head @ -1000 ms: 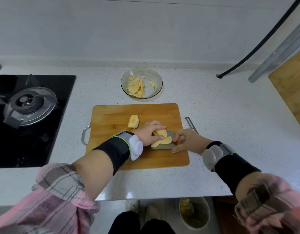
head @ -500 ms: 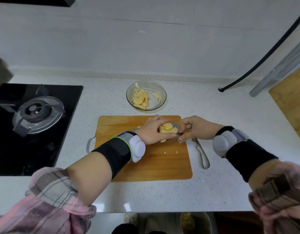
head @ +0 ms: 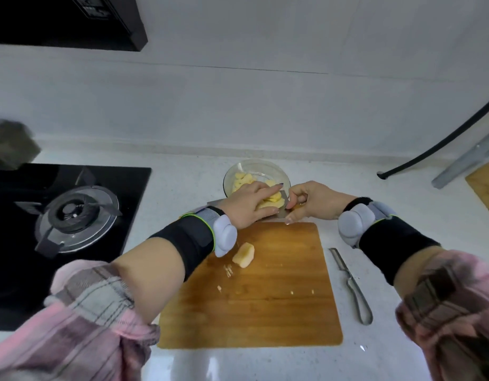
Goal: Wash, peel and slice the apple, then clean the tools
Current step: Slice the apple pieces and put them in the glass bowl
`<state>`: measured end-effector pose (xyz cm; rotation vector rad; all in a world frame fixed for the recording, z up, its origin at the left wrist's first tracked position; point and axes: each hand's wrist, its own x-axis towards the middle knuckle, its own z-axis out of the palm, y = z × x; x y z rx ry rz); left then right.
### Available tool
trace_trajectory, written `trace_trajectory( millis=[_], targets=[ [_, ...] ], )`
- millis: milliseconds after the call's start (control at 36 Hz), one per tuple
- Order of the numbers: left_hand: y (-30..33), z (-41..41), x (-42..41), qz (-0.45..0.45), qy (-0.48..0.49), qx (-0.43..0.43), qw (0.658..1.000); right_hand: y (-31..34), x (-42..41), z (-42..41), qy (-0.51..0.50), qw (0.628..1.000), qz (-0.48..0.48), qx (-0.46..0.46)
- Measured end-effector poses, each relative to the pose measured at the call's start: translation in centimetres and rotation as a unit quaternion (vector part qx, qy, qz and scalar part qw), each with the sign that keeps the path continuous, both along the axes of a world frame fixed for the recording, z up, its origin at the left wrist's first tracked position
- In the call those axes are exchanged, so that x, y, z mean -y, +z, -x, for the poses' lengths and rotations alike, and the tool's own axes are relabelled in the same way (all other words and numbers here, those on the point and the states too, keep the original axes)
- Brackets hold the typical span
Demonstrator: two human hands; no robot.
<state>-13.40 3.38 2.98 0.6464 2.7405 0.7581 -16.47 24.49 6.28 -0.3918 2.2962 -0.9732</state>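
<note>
My right hand (head: 310, 200) grips the handle of a knife (head: 282, 209) whose flat blade is held level just over the near rim of the glass bowl (head: 268, 166). A pile of apple slices (head: 273, 200) lies on the blade. My left hand (head: 250, 203) rests over the slices with straight fingers, pressing them against the blade. More slices lie in the bowl. One peeled apple chunk (head: 244, 255) stays on the wooden cutting board (head: 279, 292), with small crumbs near it.
A metal peeler (head: 352, 284) lies on the white counter right of the board. A black gas hob with a burner (head: 73, 215) fills the left. A second wooden board (head: 485, 185) and a black hose (head: 435, 144) sit at the far right.
Both hands have carried the knife with the slices off the board and away from me to the bowl's rim. The apple chunk stayed on the board.
</note>
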Motion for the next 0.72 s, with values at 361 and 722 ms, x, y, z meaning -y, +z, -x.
trace_trajectory(
  millis=[361,722],
  targets=[
    [-3.2,8.0,1.5,0.043,0.053,0.075,0.995,-2.4,1.2,2.9,-0.012,0.999,-0.032,-0.003],
    [-1.5,5.8,3.7,-0.099,0.006,0.039,0.994,-3.9,0.5,1.9,-0.062,0.997,-0.016,0.036]
  ],
)
